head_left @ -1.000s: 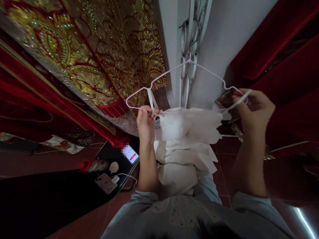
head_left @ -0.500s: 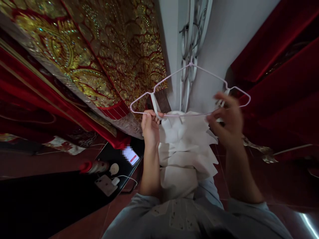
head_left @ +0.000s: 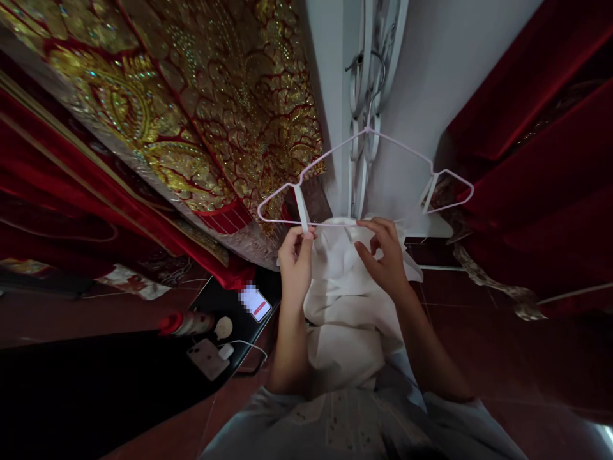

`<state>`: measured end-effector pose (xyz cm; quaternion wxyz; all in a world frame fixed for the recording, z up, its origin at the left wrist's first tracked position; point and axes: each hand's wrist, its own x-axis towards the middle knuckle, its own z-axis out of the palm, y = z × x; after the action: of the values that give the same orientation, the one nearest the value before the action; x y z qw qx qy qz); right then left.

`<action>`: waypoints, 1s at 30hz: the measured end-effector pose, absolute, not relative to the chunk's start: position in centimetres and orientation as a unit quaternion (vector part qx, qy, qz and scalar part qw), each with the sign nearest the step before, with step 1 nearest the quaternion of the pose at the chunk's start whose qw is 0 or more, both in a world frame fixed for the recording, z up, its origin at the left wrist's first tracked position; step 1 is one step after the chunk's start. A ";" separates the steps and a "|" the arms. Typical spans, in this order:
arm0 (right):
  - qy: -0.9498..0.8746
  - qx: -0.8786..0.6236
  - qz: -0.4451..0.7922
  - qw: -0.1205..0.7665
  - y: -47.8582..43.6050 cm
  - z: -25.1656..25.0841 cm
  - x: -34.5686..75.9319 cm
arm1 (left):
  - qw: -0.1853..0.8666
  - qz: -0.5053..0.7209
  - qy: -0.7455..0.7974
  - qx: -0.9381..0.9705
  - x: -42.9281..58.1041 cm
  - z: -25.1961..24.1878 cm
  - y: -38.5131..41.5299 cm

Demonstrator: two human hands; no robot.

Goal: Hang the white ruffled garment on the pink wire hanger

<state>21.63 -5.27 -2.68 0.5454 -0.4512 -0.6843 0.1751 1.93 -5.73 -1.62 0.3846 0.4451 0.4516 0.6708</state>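
Note:
A pale pink wire hanger [head_left: 367, 130] hangs by its hook in front of the wall. Over its left notch loops a white strap [head_left: 301, 206], and a second white strap [head_left: 429, 193] crosses the right end. The white strapped garment [head_left: 345, 306] drapes below the hanger's lower bar, over my lap. My left hand [head_left: 295, 259] is closed in a pinch on the left strap, just under the bar. Near the middle of the bar, my right hand [head_left: 385, 255] has its thumb and fingers apart, fingertips close to the bar; whether they touch it I cannot tell.
Gold sequined red garments [head_left: 215, 128] hang at the left, dark red cloth [head_left: 531, 191] at the right. A white metal rack [head_left: 357, 160] stands against the wall. On a black bench [head_left: 129, 377] lie a lit phone [head_left: 256, 303], another phone [head_left: 207, 359] and a red-capped bottle [head_left: 184, 322].
My right hand has moved left from the right strap to the middle of the bar. My left hand has shifted slightly from the bar onto the left strap, which is now straighter.

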 end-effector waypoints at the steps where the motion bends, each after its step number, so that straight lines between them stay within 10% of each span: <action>1: -0.686 -0.448 0.175 0.547 -5.3 -2.7 21.9 | 0.383 0.672 0.449 0.447 1.7 -1.5 -5.8; 18: -0.685 -0.447 0.187 0.543 -6.3 -1.8 22.3 | 0.546 0.665 0.289 0.420 -1.3 4.9 -5.3; 30: -0.687 -0.454 0.200 0.531 -6.3 -1.5 22.6 | 0.441 0.795 0.247 0.335 -3.1 3.6 -5.3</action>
<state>22.56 -6.31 -1.49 0.5312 -0.4535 -0.6871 0.2000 -3.08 -5.27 3.62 0.4410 0.3353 0.2466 0.7951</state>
